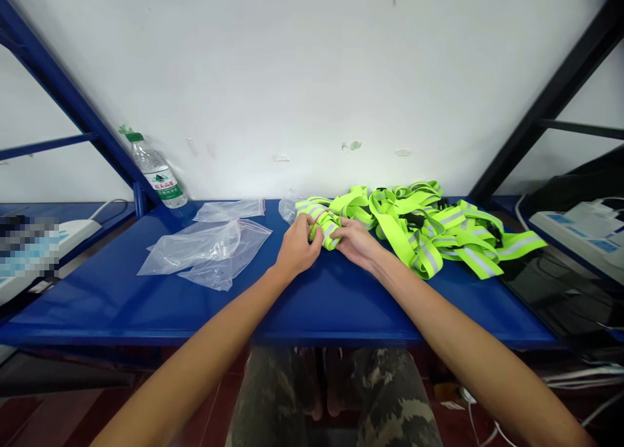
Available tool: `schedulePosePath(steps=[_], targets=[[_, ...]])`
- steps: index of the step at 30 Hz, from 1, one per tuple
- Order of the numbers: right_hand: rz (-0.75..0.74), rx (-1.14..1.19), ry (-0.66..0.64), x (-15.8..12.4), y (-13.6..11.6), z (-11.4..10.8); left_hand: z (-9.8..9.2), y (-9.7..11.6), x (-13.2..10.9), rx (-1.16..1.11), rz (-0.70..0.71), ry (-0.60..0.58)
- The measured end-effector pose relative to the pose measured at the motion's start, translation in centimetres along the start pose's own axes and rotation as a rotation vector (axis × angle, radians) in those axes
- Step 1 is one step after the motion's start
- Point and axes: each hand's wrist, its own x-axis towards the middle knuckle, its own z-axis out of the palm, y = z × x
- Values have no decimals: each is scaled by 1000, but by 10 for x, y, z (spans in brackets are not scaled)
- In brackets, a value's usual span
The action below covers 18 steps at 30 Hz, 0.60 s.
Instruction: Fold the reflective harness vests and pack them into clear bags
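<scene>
A folded bundle of neon yellow reflective strap (322, 224), with a silvery stripe, is held between my two hands above the blue shelf (302, 304). My left hand (298, 244) pinches its left side, thumb and fingertips closed on it. What looks like a thin reddish band crosses the bundle near those fingertips. From the right, my right hand (358, 242) grips the same bundle, its fingers partly hidden behind it. Just beyond and to the right lies a loose heap of reflective straps (439, 226) with black buckles.
Clear zip bags (209, 245) lie flat at the left. A plastic water bottle (158, 171) leans by the blue frame post at the back left. White power strips (575, 236) sit beyond the right post, and the white wall (312, 76) rises behind.
</scene>
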Motion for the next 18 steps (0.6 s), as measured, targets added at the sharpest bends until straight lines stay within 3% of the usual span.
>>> schedulePosePath(steps=[8, 13, 18], targets=[[35, 10, 43, 4, 6, -6, 3, -10, 3, -40, -10, 98], [7, -33, 83, 3, 11, -5, 3, -9, 2, 45, -23, 72], [-11, -68, 96, 1, 14, -5, 1, -14, 4, 141, 27, 117]])
